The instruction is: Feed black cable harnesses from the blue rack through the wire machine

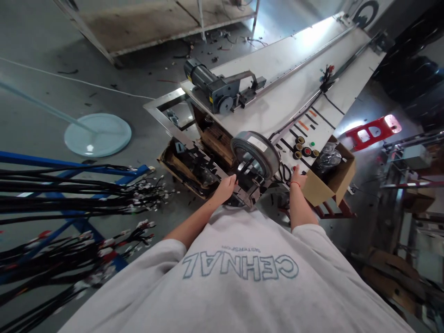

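Observation:
A dark round wheel (pixel 255 155) with a white label stands at the near end of a long white bench (pixel 270 111). My left hand (pixel 227 187) is closed at the lower left of the wheel, beside dark metal parts; what its fingers hold is too small to make out. Right of the wheel, my right hand (pixel 298 178) is at the bench's near edge, its index finger stretched toward a small red button (pixel 294 168). Black and yellow rolls (pixel 298 147) lie beyond that hand, around another red button.
A motor (pixel 204 78) is mounted on the bench's left side. An open cardboard box (pixel 321 187) stands at the right, another box (pixel 180 173) below the left edge. Cable bundles (pixel 69 199) hang on a blue rack at the left. A red frame (pixel 374 132) is farther right.

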{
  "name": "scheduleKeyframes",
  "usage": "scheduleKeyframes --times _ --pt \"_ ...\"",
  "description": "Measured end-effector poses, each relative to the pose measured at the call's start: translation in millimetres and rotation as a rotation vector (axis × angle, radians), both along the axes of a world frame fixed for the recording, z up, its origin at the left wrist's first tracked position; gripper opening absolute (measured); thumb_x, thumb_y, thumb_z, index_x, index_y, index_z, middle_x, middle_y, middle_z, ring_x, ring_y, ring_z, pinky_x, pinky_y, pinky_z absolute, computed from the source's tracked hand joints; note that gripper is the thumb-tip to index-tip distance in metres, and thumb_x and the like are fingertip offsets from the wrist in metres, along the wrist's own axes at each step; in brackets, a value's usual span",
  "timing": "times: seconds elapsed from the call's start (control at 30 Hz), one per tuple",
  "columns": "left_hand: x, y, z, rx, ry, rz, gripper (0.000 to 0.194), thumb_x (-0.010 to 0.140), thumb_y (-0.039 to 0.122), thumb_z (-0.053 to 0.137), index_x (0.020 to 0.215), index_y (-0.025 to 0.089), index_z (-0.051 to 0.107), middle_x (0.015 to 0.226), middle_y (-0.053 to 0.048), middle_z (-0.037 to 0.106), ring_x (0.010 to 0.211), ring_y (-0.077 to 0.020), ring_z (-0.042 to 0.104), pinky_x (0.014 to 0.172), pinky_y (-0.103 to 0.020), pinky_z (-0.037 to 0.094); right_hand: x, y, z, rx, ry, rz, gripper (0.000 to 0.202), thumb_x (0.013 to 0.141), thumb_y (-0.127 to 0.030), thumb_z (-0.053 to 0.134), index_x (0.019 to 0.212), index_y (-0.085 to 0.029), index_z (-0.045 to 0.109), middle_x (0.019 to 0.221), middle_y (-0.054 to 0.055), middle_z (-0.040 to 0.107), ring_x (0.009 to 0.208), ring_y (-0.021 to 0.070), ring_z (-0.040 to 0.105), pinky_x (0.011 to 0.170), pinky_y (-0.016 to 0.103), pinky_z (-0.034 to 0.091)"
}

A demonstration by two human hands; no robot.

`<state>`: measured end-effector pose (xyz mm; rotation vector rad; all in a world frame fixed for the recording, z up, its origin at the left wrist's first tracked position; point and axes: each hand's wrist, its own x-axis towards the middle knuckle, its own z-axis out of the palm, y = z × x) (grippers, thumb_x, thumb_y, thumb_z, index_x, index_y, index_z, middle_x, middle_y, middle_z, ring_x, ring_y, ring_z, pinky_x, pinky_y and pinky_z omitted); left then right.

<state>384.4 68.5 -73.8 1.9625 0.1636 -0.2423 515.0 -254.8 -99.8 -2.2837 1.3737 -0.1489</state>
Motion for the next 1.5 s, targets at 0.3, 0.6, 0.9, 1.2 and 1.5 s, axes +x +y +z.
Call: scheduleKeyframes --times 0.3,0.6,0.9,1.2,1.5 --pt "-3 5 3.9 0.19 -0.048 0.044 0.038 0.09 0.048 0.043 0.079 0.017 0.062 0.073 -0.005 0.066 0.073 -0.0188 0.061 0.07 -0.027 0.044 -2 -4 1.3 0.014 -0.013 0.05 0.074 0.077 -0.074 0.055 0.116 -0.01 0.055 0.12 0.028 0.06 0.117 0.0377 0.057 0.096 0.046 0.046" --pt "-28 23 -12.9 0.457 0.102 0.026 0.035 0.089 0.041 0.047 0.094 0.017 0.071 0.087 -0.01 0.074 0.082 -0.0231 0.067 0.071 -0.027 0.045 0 -5 -1.6 0.025 -0.043 0.033 0.073 0.077 -0.072 0.057 0.114 -0.009 0.056 0.12 0.029 0.059 0.117 0.0393 0.057 0.098 0.049 0.044" --pt "-37 26 -15.8 0.433 0.107 0.063 0.034 0.089 0.039 0.046 0.092 0.016 0.072 0.089 -0.011 0.074 0.086 -0.0227 0.067 0.075 -0.027 0.047 2 -8 -5.5 0.011 -0.037 0.049 0.072 0.077 -0.073 0.056 0.113 -0.01 0.055 0.12 0.028 0.06 0.115 0.0378 0.059 0.096 0.048 0.047" --pt "-36 26 -19.2 0.403 0.107 0.087 0.036 0.089 0.039 0.046 0.095 0.016 0.073 0.091 -0.011 0.074 0.087 -0.0232 0.068 0.076 -0.027 0.047 0 -7 -2.2 -0.021 0.003 0.079 0.071 0.079 -0.074 0.052 0.112 -0.011 0.054 0.118 0.027 0.061 0.116 0.0355 0.059 0.094 0.044 0.049" --pt "-36 26 -14.6 0.406 0.126 0.061 0.036 0.089 0.039 0.046 0.092 0.014 0.072 0.087 -0.013 0.074 0.084 -0.0239 0.068 0.073 -0.027 0.046 1 -7 0.2 0.03 -0.031 0.068 0.074 0.078 -0.072 0.056 0.116 -0.009 0.054 0.125 0.029 0.057 0.12 0.0394 0.055 0.101 0.049 0.043"
